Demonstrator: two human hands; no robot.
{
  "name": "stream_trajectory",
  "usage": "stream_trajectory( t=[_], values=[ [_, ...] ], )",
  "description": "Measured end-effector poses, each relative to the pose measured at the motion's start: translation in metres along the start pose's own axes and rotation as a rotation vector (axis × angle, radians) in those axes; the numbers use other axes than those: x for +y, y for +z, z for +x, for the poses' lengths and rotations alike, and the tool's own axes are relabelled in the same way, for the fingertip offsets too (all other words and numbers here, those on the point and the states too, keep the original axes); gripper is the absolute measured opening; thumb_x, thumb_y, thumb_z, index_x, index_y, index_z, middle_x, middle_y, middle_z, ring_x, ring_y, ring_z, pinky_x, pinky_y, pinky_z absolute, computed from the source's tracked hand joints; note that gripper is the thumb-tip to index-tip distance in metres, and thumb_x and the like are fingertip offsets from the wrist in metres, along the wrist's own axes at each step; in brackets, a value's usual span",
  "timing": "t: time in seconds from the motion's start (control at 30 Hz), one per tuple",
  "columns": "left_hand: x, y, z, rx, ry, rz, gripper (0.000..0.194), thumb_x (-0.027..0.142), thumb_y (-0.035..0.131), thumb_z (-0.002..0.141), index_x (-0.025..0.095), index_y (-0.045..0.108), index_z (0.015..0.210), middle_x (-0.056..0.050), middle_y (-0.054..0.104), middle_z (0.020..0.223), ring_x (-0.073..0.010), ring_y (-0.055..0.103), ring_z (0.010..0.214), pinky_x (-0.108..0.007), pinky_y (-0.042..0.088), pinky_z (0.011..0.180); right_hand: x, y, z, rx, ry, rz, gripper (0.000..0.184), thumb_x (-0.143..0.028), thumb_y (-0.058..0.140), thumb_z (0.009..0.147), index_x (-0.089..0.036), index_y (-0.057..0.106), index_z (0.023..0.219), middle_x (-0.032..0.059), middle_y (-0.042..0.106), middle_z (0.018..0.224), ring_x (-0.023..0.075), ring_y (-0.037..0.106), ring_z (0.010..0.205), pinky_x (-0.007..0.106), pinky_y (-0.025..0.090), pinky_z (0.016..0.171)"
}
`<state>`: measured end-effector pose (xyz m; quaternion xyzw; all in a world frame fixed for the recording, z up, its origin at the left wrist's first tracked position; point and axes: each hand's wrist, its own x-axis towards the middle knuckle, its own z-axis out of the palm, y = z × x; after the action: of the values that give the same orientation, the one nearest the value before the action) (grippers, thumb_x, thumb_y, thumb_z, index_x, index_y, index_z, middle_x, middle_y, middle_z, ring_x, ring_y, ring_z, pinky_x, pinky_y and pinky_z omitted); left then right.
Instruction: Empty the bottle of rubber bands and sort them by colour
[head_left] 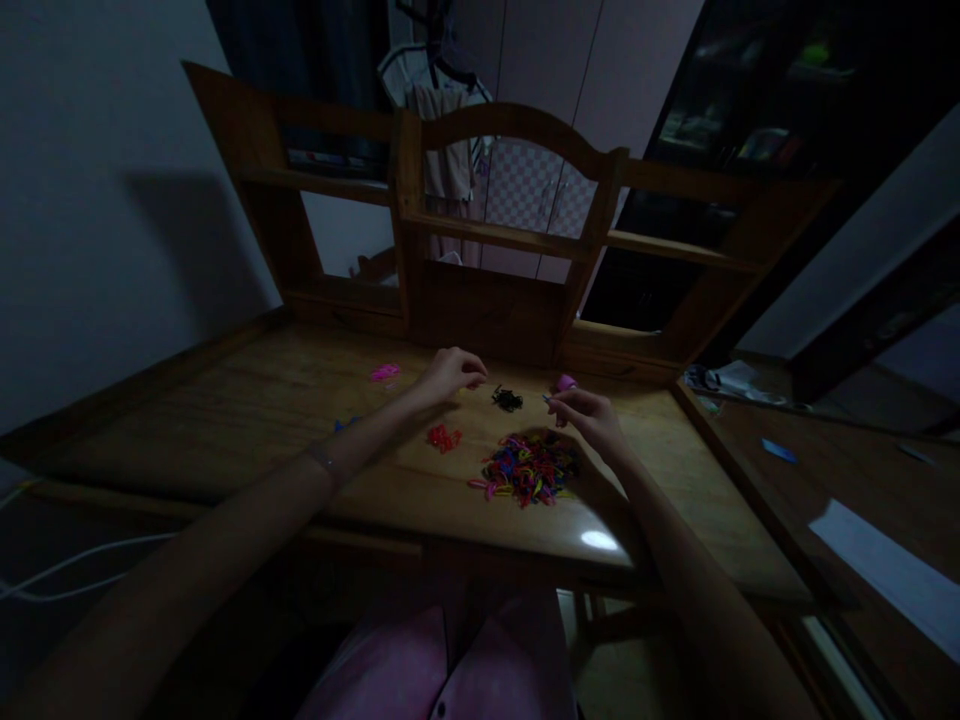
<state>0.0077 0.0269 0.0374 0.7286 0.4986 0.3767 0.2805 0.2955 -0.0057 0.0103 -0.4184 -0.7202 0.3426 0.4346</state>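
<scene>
My left hand [454,372] hovers over the desk near a small black pile [508,400] of thin bands. Its fingers are bent and pressed together, and whatever they may hold is too small to make out. My right hand [591,415] pinches a small pale bluish piece [546,399] between thumb and forefinger. Below it lies a mixed heap of colourful bands [531,468], red, blue, yellow and pink. Separate little piles sit to the left: red bands [444,438], pink bands [385,372] and blue bands [346,424], the last partly hidden by my left forearm.
A pinkish-purple round object [565,382] stands behind my right hand. The wooden desk [247,420] has a shelf frame [510,235] along its back. On the right are a lower wooden surface [750,440] with a white sheet [885,565] and a blue card [778,450].
</scene>
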Motion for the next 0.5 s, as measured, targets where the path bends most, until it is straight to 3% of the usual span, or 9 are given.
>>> stream_trajectory(
  t=[0.1, 0.2, 0.27, 0.37, 0.5],
  values=[
    [0.005, -0.014, -0.034, 0.068, 0.010, 0.018, 0.015, 0.032, 0.072, 0.071, 0.018, 0.072, 0.075, -0.002, 0.068, 0.067, -0.0145, 0.059, 0.063, -0.023, 0.041, 0.062, 0.002, -0.001, 0.000, 0.018, 0.000, -0.009, 0.034, -0.049, 0.066, 0.079, -0.017, 0.071, 0.087, 0.0045, 0.066, 0.071, 0.0149, 0.059, 0.060, 0.030, 0.050, 0.059],
    [0.009, -0.020, -0.095, 0.142, -0.038, -0.019, 0.021, 0.040, 0.069, 0.075, 0.019, 0.069, 0.075, -0.002, 0.069, 0.074, -0.0161, 0.060, 0.069, -0.024, 0.042, 0.065, -0.003, 0.005, 0.008, -0.015, 0.008, -0.034, 0.033, -0.048, 0.067, 0.079, -0.017, 0.072, 0.086, 0.0054, 0.067, 0.074, 0.0149, 0.061, 0.060, 0.029, 0.051, 0.058],
    [0.012, -0.018, -0.140, 0.142, -0.144, -0.030, 0.026, 0.044, 0.061, 0.081, 0.021, 0.067, 0.071, 0.000, 0.065, 0.068, -0.0158, 0.058, 0.065, -0.024, 0.041, 0.063, -0.012, 0.020, 0.018, -0.099, 0.003, -0.052, 0.034, -0.048, 0.068, 0.078, -0.016, 0.072, 0.086, 0.0062, 0.069, 0.076, 0.0147, 0.062, 0.060, 0.027, 0.050, 0.056],
    [0.015, -0.009, -0.192, 0.076, -0.250, -0.102, 0.033, 0.045, 0.055, 0.085, 0.022, 0.062, 0.064, 0.002, 0.062, 0.063, -0.0160, 0.058, 0.065, -0.024, 0.041, 0.064, -0.037, 0.065, 0.038, -0.292, -0.064, -0.103, 0.032, -0.046, 0.068, 0.079, -0.015, 0.071, 0.084, 0.0050, 0.069, 0.073, 0.0143, 0.062, 0.060, 0.024, 0.046, 0.053],
    [0.017, 0.006, -0.215, 0.086, -0.276, -0.150, 0.033, 0.046, 0.052, 0.087, 0.023, 0.060, 0.065, 0.003, 0.059, 0.065, -0.0170, 0.058, 0.067, -0.025, 0.042, 0.064, -0.076, 0.154, 0.062, -0.501, -0.236, -0.166, 0.024, -0.039, 0.067, 0.082, -0.016, 0.071, 0.086, 0.0022, 0.069, 0.074, 0.0116, 0.062, 0.064, 0.022, 0.043, 0.059]
  ],
)
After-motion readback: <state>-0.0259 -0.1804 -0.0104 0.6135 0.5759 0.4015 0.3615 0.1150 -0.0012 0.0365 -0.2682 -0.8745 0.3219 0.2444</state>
